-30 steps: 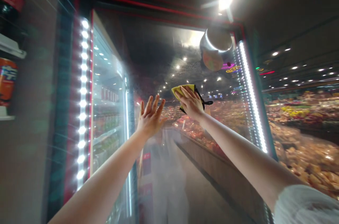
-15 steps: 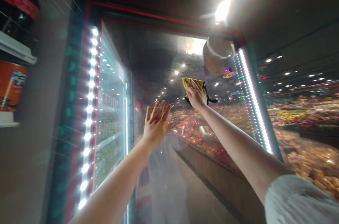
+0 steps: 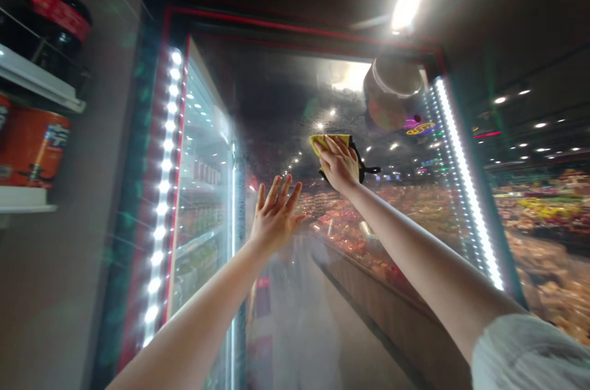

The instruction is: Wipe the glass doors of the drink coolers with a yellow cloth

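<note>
A glass door (image 3: 276, 107) fills the middle of the view, framed in dark trim with a red line and lit by LED strips on both sides. My right hand (image 3: 340, 164) presses a yellow cleaning cloth (image 3: 318, 143) with black edging against the glass, fingers over it. A black loop of the cloth sticks out to the right. Lower and to the left, my left hand (image 3: 275, 213) has its fingers spread at the glass and holds nothing. Whether its palm touches the pane I cannot tell.
At the left, shelves hold dark bottles with red labels (image 3: 64, 18) and orange cans (image 3: 34, 144). A bright lamp (image 3: 406, 8) shines above. Produce displays (image 3: 548, 212) stand beyond the door's right edge. A round whitish shape (image 3: 396, 80) shows at the glass's upper right.
The view has turned slightly left, so the door and shelves appear farther right. My right hand and the cloth have shifted a little left across the glass. My left hand stays spread.
</note>
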`<state>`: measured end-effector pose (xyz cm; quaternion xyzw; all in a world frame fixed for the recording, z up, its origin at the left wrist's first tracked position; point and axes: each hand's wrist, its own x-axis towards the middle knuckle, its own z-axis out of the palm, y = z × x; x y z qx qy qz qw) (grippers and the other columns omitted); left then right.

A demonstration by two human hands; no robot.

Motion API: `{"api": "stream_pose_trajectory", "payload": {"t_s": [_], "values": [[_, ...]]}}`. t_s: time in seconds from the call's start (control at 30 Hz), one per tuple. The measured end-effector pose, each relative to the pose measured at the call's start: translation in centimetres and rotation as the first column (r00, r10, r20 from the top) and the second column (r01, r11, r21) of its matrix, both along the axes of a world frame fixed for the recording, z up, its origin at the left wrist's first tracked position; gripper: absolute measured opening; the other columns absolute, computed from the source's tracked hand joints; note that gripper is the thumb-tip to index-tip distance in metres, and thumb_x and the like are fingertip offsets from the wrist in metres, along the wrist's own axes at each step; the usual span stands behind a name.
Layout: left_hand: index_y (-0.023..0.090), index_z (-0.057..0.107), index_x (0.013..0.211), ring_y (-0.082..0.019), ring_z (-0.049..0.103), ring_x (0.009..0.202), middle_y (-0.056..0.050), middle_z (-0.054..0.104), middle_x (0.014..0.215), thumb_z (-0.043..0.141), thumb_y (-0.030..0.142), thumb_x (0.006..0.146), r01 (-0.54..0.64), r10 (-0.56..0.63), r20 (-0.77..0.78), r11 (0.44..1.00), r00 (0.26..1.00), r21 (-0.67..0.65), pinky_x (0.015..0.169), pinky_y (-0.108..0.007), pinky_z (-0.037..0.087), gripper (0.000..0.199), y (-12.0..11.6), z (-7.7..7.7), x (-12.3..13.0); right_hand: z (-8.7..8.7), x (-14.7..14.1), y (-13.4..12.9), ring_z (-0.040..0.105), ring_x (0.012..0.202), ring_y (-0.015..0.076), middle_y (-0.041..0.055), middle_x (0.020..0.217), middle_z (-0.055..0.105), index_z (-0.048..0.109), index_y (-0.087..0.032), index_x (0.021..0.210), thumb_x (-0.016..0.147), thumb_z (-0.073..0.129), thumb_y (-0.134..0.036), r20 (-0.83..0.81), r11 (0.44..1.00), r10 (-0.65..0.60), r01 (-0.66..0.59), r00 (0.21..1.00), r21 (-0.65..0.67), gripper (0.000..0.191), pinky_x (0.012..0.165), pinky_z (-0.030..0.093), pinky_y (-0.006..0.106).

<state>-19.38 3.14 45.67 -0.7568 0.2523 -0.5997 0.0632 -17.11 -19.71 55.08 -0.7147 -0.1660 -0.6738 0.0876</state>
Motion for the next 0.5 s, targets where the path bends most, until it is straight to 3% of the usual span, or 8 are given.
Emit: {"api": "stream_pose_trajectory", "payload": {"t_s": [0.07,0.13,0.23,0.3,0.37,0.43,0.5], "values": [[0.025,0.028,0.163,-0.032,0.013,0.160,-0.009,0.021,0.171,0.058,0.046,0.098,0.005,-0.005,-0.004,1.000,1.000,0.000,0.130,-0.059,0.008,0.074,0.0,0.1,-0.1,-1.9,-0.8,-0.6,0.039,0.150,0.0239,-0.0036,0.160,0.048,0.053,-0.041,0.148,0.105,0.044,-0.030,-0.006,0.984,0.017,-0.018,1.000,-0.179,0.046,0.118,0.037,0.048],[0.027,0.027,0.163,-0.031,0.014,0.160,-0.008,0.022,0.171,0.059,0.045,0.097,0.002,-0.002,-0.030,1.000,1.000,0.001,0.130,-0.058,0.008,0.075,0.1,0.3,-0.3,-3.0,-1.2,-1.8,0.042,0.148,0.0225,-0.0042,0.159,0.050,0.053,-0.042,0.148,0.105,0.044,-0.030,-0.026,0.969,0.020,-0.026,0.999,-0.245,0.046,0.117,0.038,0.046],[0.028,0.023,0.164,-0.031,0.014,0.160,-0.008,0.021,0.172,0.060,0.043,0.096,-0.006,0.006,-0.073,1.000,0.997,0.010,0.130,-0.056,0.009,0.079,0.4,0.6,-0.6,-2.2,-0.8,-1.9,0.044,0.147,0.0244,-0.0022,0.158,0.051,0.054,-0.040,0.148,0.105,0.043,-0.029,-0.030,0.995,0.019,-0.022,0.999,-0.096,0.046,0.116,0.039,0.048],[0.027,0.019,0.165,-0.032,0.014,0.160,-0.009,0.021,0.172,0.061,0.042,0.096,-0.016,0.015,-0.081,1.000,0.997,-0.010,0.130,-0.058,0.008,0.082,0.8,0.7,-0.9,-0.8,-0.2,0.0,0.041,0.148,0.0288,-0.0007,0.159,0.050,0.052,-0.040,0.150,0.104,0.042,-0.031,-0.011,0.998,0.027,-0.026,1.000,0.062,0.047,0.116,0.037,0.055],[0.027,0.016,0.166,-0.034,0.013,0.160,-0.010,0.021,0.172,0.060,0.043,0.095,-0.035,0.030,-0.081,0.998,0.996,-0.057,0.129,-0.061,0.008,0.084,1.3,0.7,-1.1,-0.1,0.0,2.7,0.037,0.150,0.0322,-0.0006,0.160,0.048,0.047,-0.042,0.153,0.104,0.043,-0.033,0.002,0.992,0.046,-0.046,0.999,0.116,0.050,0.117,0.034,0.061],[0.025,0.017,0.166,-0.036,0.013,0.160,-0.011,0.021,0.172,0.058,0.045,0.096,-0.060,0.052,-0.085,0.994,0.995,-0.096,0.129,-0.062,0.008,0.083,2.0,0.6,-1.4,-0.7,-0.4,4.9,0.035,0.152,0.0319,-0.0019,0.161,0.047,0.042,-0.044,0.155,0.104,0.043,-0.034,-0.009,0.998,0.067,-0.067,0.998,0.011,0.052,0.118,0.032,0.062],[0.022,0.019,0.165,-0.037,0.011,0.160,-0.013,0.020,0.173,0.056,0.049,0.097,-0.088,0.077,-0.095,0.989,0.993,-0.116,0.129,-0.063,0.009,0.082,2.9,0.4,-1.7,-2.3,-1.2,5.4,0.035,0.152,0.0293,-0.0037,0.161,0.046,0.040,-0.046,0.156,0.105,0.043,-0.034,-0.040,0.978,0.076,-0.082,0.996,-0.191,0.052,0.119,0.032,0.058]]}}
